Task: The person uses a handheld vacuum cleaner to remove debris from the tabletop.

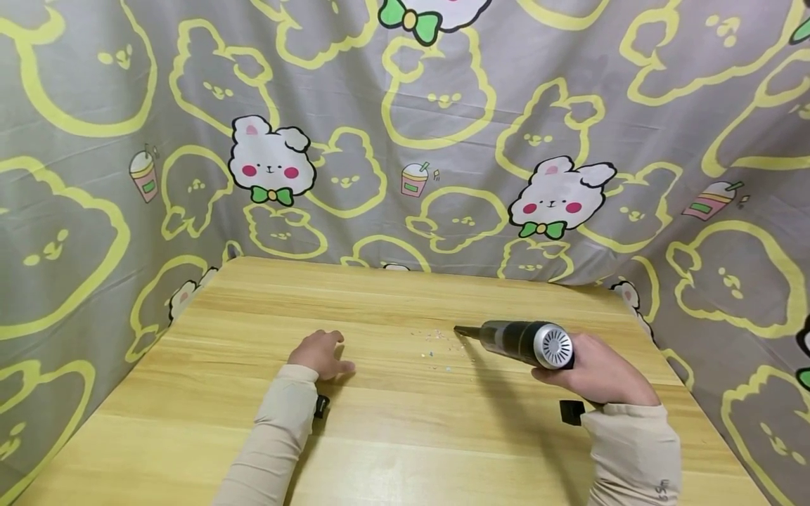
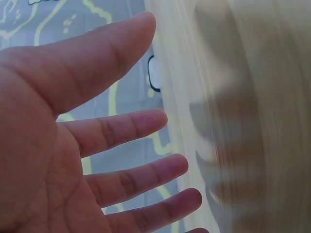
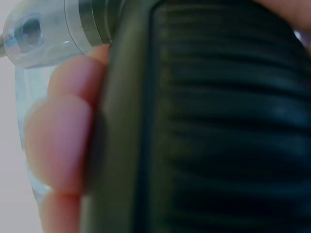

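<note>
A black handheld vacuum cleaner (image 1: 520, 341) with a silver vented end is gripped in my right hand (image 1: 604, 372). Its narrow nozzle points left, its tip beside small scattered colored scraps (image 1: 436, 344) on the wooden table (image 1: 392, 429). The right wrist view shows the clear dust cup (image 3: 43, 31), the ribbed handle (image 3: 228, 116) and fingers (image 3: 60, 141) curled round it. To the left of the scraps, my left hand (image 1: 319, 353) holds nothing; in the left wrist view its fingers (image 2: 141, 172) are spread, and their shadows fall on the wood.
A grey curtain (image 1: 354, 161) with yellow outlines and white cartoon animals surrounds the table at the back and both sides. Small black devices sit at the left wrist (image 1: 321, 406) and the right wrist (image 1: 572, 412).
</note>
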`<state>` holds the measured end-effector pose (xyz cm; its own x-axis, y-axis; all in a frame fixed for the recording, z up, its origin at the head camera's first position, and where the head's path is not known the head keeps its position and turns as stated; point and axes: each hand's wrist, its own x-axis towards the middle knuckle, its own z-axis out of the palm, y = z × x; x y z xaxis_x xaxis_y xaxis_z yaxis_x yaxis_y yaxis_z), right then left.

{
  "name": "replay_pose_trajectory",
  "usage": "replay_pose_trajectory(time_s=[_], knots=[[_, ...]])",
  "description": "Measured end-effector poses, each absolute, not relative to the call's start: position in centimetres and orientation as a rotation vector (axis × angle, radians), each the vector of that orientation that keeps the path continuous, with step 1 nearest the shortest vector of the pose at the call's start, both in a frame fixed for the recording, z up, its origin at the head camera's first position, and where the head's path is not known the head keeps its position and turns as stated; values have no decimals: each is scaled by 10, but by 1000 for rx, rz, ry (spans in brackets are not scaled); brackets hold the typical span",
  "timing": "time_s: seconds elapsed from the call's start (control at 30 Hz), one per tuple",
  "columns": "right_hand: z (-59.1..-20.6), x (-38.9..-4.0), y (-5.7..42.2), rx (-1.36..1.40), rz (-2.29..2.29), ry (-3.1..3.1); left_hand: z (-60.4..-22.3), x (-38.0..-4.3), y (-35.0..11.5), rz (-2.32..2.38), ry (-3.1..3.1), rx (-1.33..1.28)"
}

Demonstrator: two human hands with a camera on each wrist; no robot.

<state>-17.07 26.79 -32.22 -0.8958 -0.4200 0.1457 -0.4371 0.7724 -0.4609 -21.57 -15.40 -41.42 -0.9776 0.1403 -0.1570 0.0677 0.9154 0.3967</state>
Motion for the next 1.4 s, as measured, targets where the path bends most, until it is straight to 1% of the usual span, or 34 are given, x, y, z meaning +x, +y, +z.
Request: replay_pose_trajectory(time_s=[0.9, 1.4], knots=[[-323, -170, 270, 705, 780, -2931, -414, -216, -172, 653, 2888, 114], [-324, -171, 268, 708, 797, -2941, -415, -217, -169, 627, 2892, 124]])
